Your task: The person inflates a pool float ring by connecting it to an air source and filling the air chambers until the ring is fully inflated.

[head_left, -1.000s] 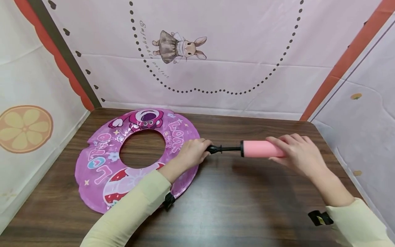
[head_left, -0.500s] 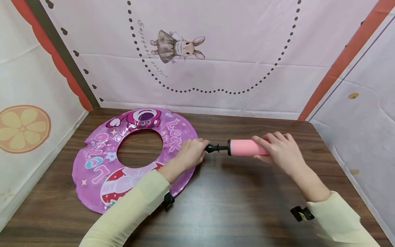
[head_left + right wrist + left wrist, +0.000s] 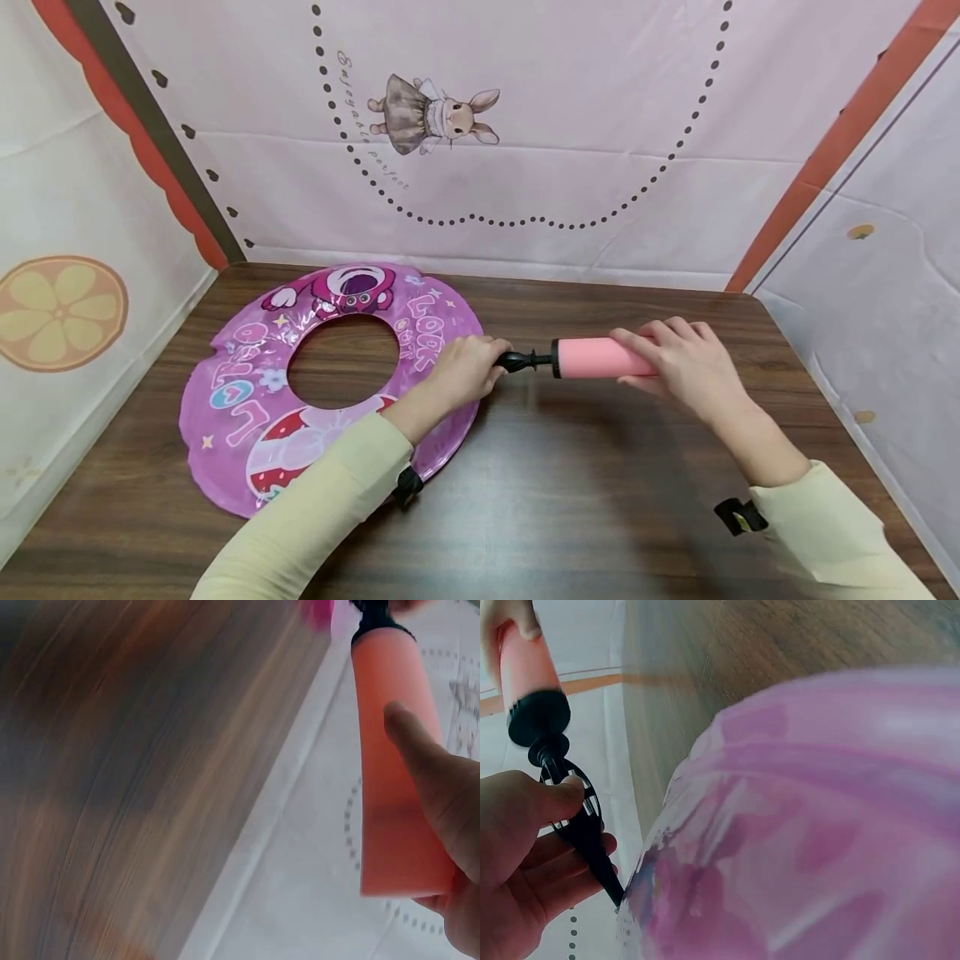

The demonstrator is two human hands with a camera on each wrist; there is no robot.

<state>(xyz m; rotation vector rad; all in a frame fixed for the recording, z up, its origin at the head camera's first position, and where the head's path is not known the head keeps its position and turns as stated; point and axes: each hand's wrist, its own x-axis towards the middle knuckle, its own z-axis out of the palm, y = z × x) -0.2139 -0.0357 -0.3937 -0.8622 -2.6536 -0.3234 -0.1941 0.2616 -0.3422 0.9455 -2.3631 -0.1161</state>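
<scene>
Your left sleeve (image 3: pixel 322 500) hides part of the swim ring (image 3: pixel 258 400), and you cannot tell whether the tip of the hand pump (image 3: pixel 596 358), seen at the ring's edge in the left-wrist view, enters it. The ring, glossy purple plastic with a notched outline, lies on the counter (image 3: pixel 570 508); the pump joins a smooth pink cylinder (image 3: pixel 390 817) to a slatted black end (image 3: pixel 591 851). Your left grip (image 3: pixel 465 367) pinches the black end; your right grip (image 3: pixel 686 362) wraps the cylinder above the counter.
</scene>
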